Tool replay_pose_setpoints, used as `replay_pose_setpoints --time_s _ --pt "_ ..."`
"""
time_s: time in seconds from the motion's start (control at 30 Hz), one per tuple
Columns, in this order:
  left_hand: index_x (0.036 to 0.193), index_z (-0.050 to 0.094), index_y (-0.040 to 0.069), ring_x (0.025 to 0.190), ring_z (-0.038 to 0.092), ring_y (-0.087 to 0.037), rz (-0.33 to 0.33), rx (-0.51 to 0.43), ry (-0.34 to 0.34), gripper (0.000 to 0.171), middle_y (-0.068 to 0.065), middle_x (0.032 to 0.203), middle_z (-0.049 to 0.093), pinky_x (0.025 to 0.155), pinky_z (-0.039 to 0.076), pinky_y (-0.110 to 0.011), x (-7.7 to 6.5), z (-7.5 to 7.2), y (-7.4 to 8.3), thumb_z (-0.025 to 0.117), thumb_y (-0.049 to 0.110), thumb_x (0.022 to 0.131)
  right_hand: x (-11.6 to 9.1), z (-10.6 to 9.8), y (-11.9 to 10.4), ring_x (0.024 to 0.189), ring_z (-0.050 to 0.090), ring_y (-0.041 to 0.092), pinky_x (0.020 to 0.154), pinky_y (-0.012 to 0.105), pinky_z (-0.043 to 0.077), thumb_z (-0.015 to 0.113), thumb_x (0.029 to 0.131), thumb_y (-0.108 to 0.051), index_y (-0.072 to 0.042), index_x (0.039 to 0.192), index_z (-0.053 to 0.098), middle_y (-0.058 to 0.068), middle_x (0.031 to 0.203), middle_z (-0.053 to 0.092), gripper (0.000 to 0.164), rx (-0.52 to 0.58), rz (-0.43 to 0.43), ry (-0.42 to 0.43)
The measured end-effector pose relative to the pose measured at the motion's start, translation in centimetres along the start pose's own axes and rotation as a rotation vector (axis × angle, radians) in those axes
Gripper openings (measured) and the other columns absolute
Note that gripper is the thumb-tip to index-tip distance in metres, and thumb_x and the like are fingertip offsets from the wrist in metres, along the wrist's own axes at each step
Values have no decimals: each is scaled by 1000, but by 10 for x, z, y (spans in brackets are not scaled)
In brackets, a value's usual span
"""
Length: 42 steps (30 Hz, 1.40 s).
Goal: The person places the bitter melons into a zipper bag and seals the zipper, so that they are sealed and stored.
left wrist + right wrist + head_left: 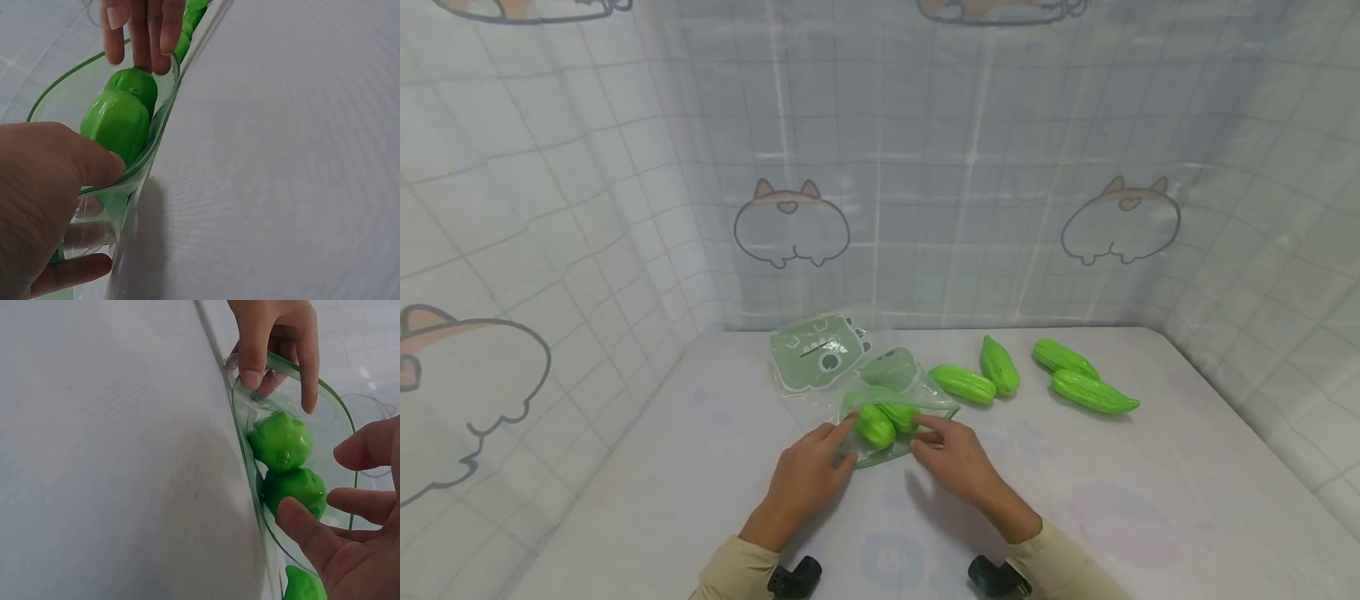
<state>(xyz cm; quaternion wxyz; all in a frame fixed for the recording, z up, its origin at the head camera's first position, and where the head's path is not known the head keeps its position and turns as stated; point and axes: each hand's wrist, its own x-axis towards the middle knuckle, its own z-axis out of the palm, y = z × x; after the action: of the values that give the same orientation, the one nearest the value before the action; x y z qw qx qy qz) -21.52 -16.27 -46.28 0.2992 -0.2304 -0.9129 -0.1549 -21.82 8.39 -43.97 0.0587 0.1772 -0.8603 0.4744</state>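
Note:
A clear zip bag [891, 369] with a green rim lies at the table's middle, its mouth gaping toward me. Two bright green ridged gourds [115, 128] sit side by side just inside the mouth. My left hand [808, 475] holds the bag's left edge, thumb over the rim and another finger under the plastic outside, as the left wrist view shows. At the opposite side, my right hand [958, 462] has its fingers spread and fairly straight, with fingertips right at the nearer gourd [297, 490] in the right wrist view.
A flat clear bag with a green cartoon print [816, 350] lies behind to the left. Several more green gourds lie to the right, one gourd [962, 383] beside the open bag and another gourd [1093, 392] farther right. A patterned curtain [925, 167] encloses the table's back and sides.

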Motion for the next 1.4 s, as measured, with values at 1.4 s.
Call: replay_pose_setpoints --time_s 1.4 --pt "134 64 12 57 42 -9 45 2 28 57 2 82 62 46 39 -27 -2 4 -6 80 20 80 14 -78 28 92 69 32 78 42 57 59 102 -11 7 111 67 15 97 71 22 143 29 -5"
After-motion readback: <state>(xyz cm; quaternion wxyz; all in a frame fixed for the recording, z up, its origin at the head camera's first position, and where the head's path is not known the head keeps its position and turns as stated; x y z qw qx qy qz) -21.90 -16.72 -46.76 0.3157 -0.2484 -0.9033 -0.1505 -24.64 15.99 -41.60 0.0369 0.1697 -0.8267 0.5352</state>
